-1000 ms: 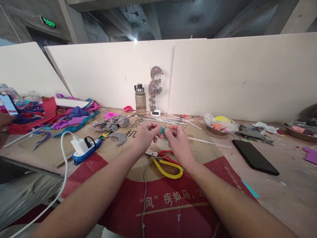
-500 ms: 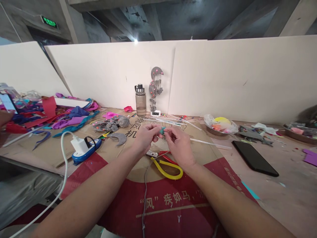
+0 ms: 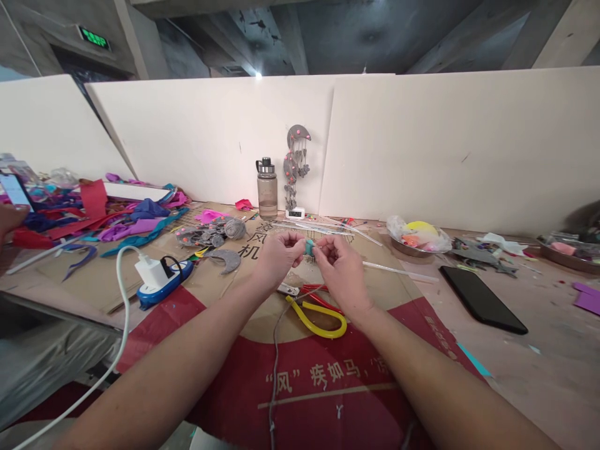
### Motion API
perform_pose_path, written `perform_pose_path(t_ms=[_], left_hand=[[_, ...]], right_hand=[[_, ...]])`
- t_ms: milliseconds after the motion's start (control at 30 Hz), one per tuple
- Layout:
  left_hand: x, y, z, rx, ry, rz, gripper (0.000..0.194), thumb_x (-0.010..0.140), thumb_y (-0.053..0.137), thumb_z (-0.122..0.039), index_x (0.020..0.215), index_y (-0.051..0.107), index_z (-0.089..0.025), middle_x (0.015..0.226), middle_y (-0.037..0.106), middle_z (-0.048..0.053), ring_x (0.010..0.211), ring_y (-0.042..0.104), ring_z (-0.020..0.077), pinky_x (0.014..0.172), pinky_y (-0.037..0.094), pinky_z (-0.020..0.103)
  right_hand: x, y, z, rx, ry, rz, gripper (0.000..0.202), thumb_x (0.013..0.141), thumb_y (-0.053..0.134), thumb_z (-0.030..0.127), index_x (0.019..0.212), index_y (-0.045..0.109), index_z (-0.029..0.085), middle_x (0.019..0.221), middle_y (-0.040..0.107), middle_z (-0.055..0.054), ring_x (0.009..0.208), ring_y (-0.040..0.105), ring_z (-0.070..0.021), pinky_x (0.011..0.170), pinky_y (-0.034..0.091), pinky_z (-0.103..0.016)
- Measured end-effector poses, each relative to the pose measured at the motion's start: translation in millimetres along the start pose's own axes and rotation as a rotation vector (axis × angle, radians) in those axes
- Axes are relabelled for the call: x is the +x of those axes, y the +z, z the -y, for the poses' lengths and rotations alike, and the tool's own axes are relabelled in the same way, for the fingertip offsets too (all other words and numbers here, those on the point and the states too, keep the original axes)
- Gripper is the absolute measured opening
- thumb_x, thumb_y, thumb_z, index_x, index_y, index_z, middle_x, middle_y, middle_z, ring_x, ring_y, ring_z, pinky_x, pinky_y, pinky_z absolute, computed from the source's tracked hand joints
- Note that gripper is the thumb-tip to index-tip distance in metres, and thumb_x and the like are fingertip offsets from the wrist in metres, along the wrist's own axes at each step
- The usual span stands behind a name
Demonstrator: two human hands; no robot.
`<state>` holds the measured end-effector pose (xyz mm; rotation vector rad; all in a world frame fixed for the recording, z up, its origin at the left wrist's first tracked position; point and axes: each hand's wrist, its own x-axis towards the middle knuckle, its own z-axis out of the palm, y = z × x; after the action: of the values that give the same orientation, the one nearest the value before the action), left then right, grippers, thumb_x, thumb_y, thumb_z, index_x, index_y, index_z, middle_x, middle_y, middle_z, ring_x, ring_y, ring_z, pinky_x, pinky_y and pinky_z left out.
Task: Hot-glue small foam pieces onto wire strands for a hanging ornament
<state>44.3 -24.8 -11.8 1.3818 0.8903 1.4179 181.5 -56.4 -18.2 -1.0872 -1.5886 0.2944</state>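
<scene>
Between my two hands is a small teal piece [image 3: 309, 247], its kind too small to make out. My left hand [image 3: 282, 255] pinches it from the left, thumb against forefinger. Fingers of my right hand [image 3: 341, 270] are pinched at its right side. A grey yarn strand [image 3: 275, 362] runs from near my right hand down over the cardboard [image 3: 225, 375]. Below the hands lie yellow-handled scissors [image 3: 323, 322] and a red-handled tool [image 3: 315, 291], partly hidden by my right hand.
Left stand a blue power strip [image 3: 164, 284] with a white charger, and a heap of felt strips [image 3: 135, 215]. Behind are a water bottle [image 3: 267, 190] and a grey moon hanging [image 3: 299, 134]. Rightward lie a phone [image 3: 482, 299] and a metal bowl [image 3: 415, 249]. A person's hand [image 3: 10, 219] shows far left.
My right hand has shifted slightly, its fingers now a little more spread around the teal piece's right side. More of the teal piece shows. The tools have stayed in place.
</scene>
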Motion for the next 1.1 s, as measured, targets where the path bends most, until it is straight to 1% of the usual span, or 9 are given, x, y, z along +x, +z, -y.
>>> perform_pose_path(t_ms=[67, 167, 367, 500, 900, 1000, 1100], left_hand=[[-0.2, -0.8, -0.3, 0.050, 0.025, 0.014, 0.015, 0.069, 0.065, -0.027, 0.068, 0.055, -0.016, 0.046, 0.047, -0.007, 0.037, 0.036, 0.0038, 0.039, 0.025, 0.018], [-1.1, -1.6, -1.6, 0.108, 0.040, 0.036, 0.015, 0.069, 0.065, -0.027, 0.068, 0.055, -0.016, 0.046, 0.047, -0.007, 0.038, 0.037, 0.0039, 0.040, 0.026, 0.018], [-3.2, -1.8, -4.2, 0.180, 0.065, 0.071, 0.012, 0.071, 0.063, -0.027, 0.071, 0.057, -0.016, 0.048, 0.049, -0.007, 0.039, 0.039, 0.0046, 0.040, 0.029, 0.018], [-4.1, -1.7, -5.0, 0.206, 0.075, 0.086, 0.011, 0.071, 0.062, -0.026, 0.072, 0.057, -0.016, 0.049, 0.049, -0.006, 0.039, 0.040, 0.0051, 0.041, 0.031, 0.018], [-3.5, -2.7, -4.2, 0.264, 0.074, 0.103, 0.008, 0.069, 0.062, -0.024, 0.071, 0.058, -0.017, 0.051, 0.051, -0.006, 0.040, 0.041, 0.0051, 0.041, 0.031, 0.018], [-3.0, -2.7, -3.4, 0.247, 0.056, 0.110, 0.009, 0.068, 0.063, -0.024, 0.070, 0.058, -0.017, 0.052, 0.051, -0.006, 0.039, 0.041, 0.0050, 0.041, 0.031, 0.018], [-2.8, -2.9, -3.7, 0.220, 0.027, 0.118, 0.009, 0.067, 0.062, -0.024, 0.070, 0.058, -0.017, 0.051, 0.050, -0.007, 0.039, 0.041, 0.0051, 0.040, 0.030, 0.018]], right_hand=[[1.3, -0.6, -0.5, 0.013, 0.028, -0.007, 0.012, 0.083, 0.056, 0.028, 0.092, 0.059, 0.020, 0.067, 0.051, 0.003, 0.062, 0.048, -0.0127, 0.063, 0.040, -0.026], [3.6, -2.0, -1.0, -0.012, 0.016, -0.009, 0.014, 0.084, 0.056, 0.029, 0.093, 0.062, 0.020, 0.066, 0.050, 0.003, 0.062, 0.047, -0.0128, 0.064, 0.039, -0.026], [4.9, -5.3, 0.5, -0.042, -0.018, -0.014, 0.013, 0.084, 0.055, 0.026, 0.083, 0.067, 0.020, 0.073, 0.059, 0.000, 0.066, 0.049, -0.0135, 0.064, 0.039, -0.027], [5.2, -7.4, 1.5, -0.028, -0.008, 0.002, 0.014, 0.083, 0.056, 0.025, 0.082, 0.069, 0.020, 0.073, 0.061, 0.000, 0.066, 0.050, -0.0134, 0.064, 0.039, -0.027], [7.8, -7.5, -0.2, -0.022, 0.111, 0.056, 0.014, 0.080, 0.054, 0.027, 0.077, 0.066, 0.020, 0.071, 0.061, 0.001, 0.062, 0.047, -0.0126, 0.059, 0.036, -0.026], [8.4, -7.9, -0.1, -0.030, 0.118, 0.072, 0.013, 0.079, 0.054, 0.027, 0.074, 0.064, 0.020, 0.068, 0.059, 0.001, 0.061, 0.046, -0.0123, 0.059, 0.035, -0.026], [10.2, -8.7, 0.3, 0.014, 0.164, 0.109, 0.014, 0.078, 0.054, 0.030, 0.071, 0.061, 0.020, 0.063, 0.053, 0.003, 0.058, 0.042, -0.0116, 0.056, 0.033, -0.026]])
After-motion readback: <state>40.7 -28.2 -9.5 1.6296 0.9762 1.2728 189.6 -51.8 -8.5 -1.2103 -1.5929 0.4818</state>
